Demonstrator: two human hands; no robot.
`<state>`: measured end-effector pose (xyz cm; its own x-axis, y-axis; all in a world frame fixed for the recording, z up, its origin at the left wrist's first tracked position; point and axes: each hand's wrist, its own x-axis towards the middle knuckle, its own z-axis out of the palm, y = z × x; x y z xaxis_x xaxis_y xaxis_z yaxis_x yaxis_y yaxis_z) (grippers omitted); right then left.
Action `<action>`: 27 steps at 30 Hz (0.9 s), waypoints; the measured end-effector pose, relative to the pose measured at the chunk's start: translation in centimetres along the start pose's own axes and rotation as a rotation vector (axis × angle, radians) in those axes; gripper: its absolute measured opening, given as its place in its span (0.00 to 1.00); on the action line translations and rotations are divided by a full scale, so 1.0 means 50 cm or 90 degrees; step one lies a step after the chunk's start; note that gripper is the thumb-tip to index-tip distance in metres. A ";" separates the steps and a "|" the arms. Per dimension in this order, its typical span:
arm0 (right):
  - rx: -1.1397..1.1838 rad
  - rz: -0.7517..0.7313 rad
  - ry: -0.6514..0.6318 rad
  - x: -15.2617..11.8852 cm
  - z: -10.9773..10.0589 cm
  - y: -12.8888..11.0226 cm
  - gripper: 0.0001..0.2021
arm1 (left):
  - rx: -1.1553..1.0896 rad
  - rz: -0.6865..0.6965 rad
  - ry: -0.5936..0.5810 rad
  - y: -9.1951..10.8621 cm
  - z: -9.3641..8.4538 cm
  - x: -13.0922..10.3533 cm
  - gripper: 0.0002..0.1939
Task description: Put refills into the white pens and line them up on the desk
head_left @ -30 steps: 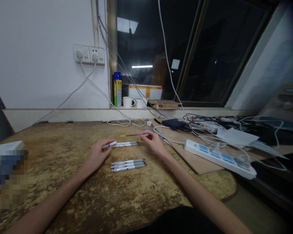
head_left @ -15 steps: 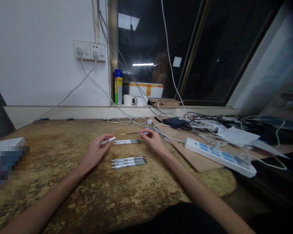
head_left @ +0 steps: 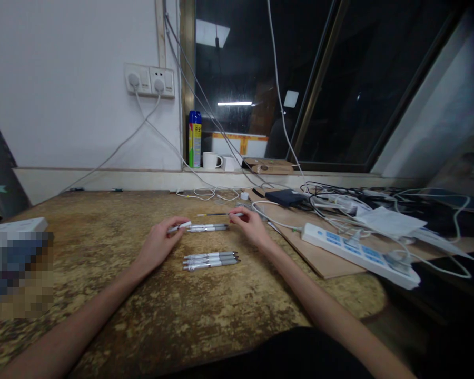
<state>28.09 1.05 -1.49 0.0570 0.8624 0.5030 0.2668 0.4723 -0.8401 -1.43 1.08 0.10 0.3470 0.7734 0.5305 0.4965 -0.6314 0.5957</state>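
Note:
My left hand (head_left: 161, 241) is closed around a white pen barrel (head_left: 179, 227), which points to the right. Across from it, my right hand (head_left: 253, 226) pinches the grey front section of a pen (head_left: 239, 214). A thin dark refill (head_left: 216, 214) sticks out of that section toward the left, its end pale. Between the hands and just below the refill lie a couple of white-and-grey pens (head_left: 207, 228) side by side. Nearer to me, several more white-and-grey pens (head_left: 211, 260) rest in a row on the worn wooden table (head_left: 150, 316).
At the right, a white power strip (head_left: 359, 255) lies beside a brown board (head_left: 319, 263), with tangled cables and papers behind. A spray can (head_left: 195, 139) and a white mug (head_left: 211, 160) stand on the sill. A white box (head_left: 16, 229) sits at the left edge.
The view has shifted slightly, so the whole scene sits a little farther right. Both hands keep their holds, with the barrel and the refill still apart.

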 end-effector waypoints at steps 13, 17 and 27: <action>-0.011 -0.001 -0.003 -0.005 -0.001 -0.016 0.17 | 0.023 0.039 0.022 0.014 -0.012 0.000 0.16; -0.010 -0.001 -0.019 -0.006 -0.001 -0.021 0.20 | 0.023 0.017 0.007 0.013 -0.013 -0.001 0.17; 0.045 0.048 -0.038 -0.006 0.003 -0.016 0.24 | -0.017 -0.048 0.006 0.017 -0.015 -0.004 0.18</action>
<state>27.71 0.42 -1.00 0.0162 0.9045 0.4263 0.1954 0.4152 -0.8885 -1.69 0.35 0.97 0.3018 0.8186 0.4887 0.4997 -0.5724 0.6502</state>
